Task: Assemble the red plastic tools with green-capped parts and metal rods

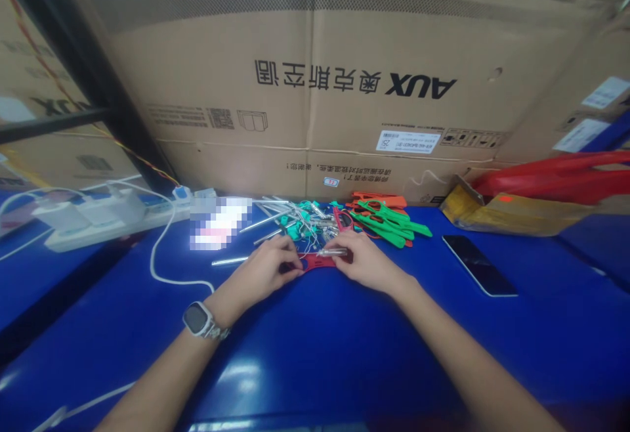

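Note:
My left hand [268, 269] and my right hand [361, 261] meet at the middle of the blue table [315, 346], both with fingers curled. Between them lies a red plastic piece [317, 262]; each hand grips one end of it. A short metal rod [331, 252] rests along its top under my right fingertips. Just behind the hands is a heap of green plastic handles [388, 222], orange ones [378, 199], teal parts [298, 218] and several loose metal rods [258, 222]. A watch [199, 319] sits on my left wrist.
A black phone [478, 264] lies flat to the right. A white power strip [98, 218] with chargers and a white cable [162, 268] sits at the left. Large cardboard boxes [315, 77] wall off the back. A yellow and red package [516, 212] lies at the right.

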The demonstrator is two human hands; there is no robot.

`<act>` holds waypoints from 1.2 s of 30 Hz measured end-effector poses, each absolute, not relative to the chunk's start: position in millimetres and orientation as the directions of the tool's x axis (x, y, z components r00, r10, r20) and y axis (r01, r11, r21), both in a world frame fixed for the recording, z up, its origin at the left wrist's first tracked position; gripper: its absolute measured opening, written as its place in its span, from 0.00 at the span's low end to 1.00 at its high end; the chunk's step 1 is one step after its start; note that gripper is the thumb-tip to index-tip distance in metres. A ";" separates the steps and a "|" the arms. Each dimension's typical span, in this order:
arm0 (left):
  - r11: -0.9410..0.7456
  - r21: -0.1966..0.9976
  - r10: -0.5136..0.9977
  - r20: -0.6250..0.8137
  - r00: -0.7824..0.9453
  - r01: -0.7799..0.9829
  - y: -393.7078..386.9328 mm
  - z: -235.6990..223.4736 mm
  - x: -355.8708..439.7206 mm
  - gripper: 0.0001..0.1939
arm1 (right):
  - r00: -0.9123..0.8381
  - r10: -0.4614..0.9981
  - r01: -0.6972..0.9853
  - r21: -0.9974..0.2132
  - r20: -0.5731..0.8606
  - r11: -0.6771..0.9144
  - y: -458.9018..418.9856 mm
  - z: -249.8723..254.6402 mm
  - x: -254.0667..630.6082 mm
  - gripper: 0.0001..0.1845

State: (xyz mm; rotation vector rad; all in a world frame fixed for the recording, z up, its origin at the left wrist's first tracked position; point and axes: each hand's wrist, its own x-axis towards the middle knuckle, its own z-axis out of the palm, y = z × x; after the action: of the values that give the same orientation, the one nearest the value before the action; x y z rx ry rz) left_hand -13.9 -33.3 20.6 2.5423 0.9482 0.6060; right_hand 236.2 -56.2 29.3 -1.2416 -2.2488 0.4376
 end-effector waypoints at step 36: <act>-0.785 0.185 0.616 0.325 0.717 0.591 -44.1 26.1 12.3 0.16 | -0.541 0.825 0.734 -0.388 0.163 0.558 -64.7 34.1 238.4 0.15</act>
State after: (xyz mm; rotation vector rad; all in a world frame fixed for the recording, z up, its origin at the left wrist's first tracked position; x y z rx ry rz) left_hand 12.3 -44.1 26.1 2.8483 1.0020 0.5768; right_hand 238.4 -64.7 34.1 -1.2803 -2.4689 0.3935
